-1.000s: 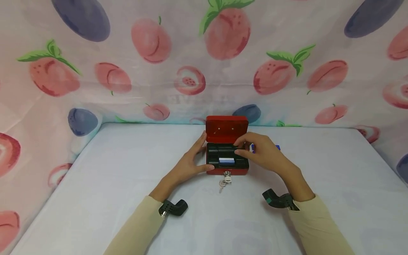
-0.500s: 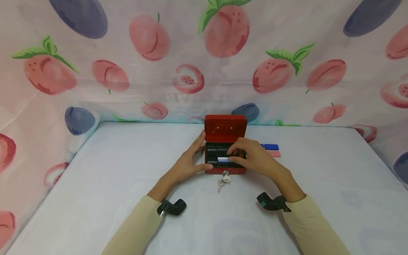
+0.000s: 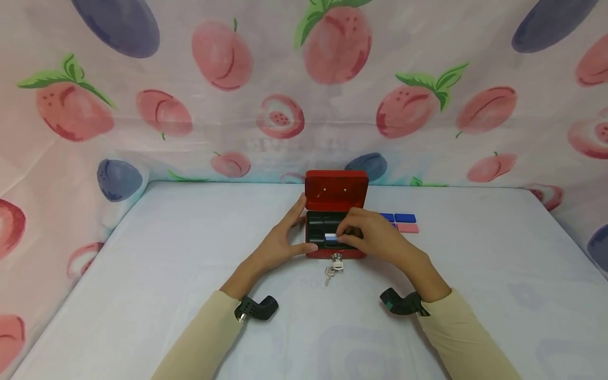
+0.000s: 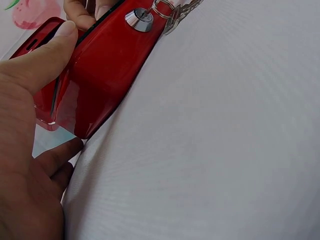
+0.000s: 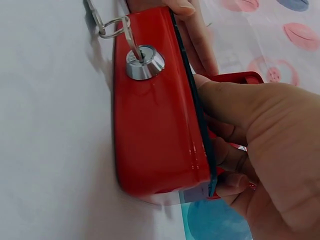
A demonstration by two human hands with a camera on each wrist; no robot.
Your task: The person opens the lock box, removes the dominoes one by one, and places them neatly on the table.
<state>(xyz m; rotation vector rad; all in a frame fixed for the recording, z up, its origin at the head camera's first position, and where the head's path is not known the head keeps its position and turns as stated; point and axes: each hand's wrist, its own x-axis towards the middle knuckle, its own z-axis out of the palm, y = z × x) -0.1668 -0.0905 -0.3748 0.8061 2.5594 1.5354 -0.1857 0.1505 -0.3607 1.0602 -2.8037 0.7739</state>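
A small red cash box (image 3: pixel 315 254) stands on the table with its lid (image 3: pixel 336 190) raised and a black tray (image 3: pixel 319 221) inside. My left hand (image 3: pixel 280 245) holds the box by its left side, thumb on the front corner and fingers along the side. In the tray's front compartment lies a small blue and white block (image 3: pixel 330 238). At its right end, my right hand (image 3: pixel 375 232) pinches it with thumb and fingertips; the contact is partly hidden. Keys (image 3: pixel 329 273) hang on a ring from the front lock (image 5: pixel 145 62).
To the right of the box, partly behind my right hand, several flat blue tiles (image 3: pixel 405 217) and a pink tile (image 3: pixel 407 228) lie on the white table (image 3: pixel 228 221). A fruit-print cloth (image 3: pixel 285 68) hangs behind the table.
My right hand has moved left and slightly down over the tray to the block, uncovering the tiles to the right. My left hand stays at the box.
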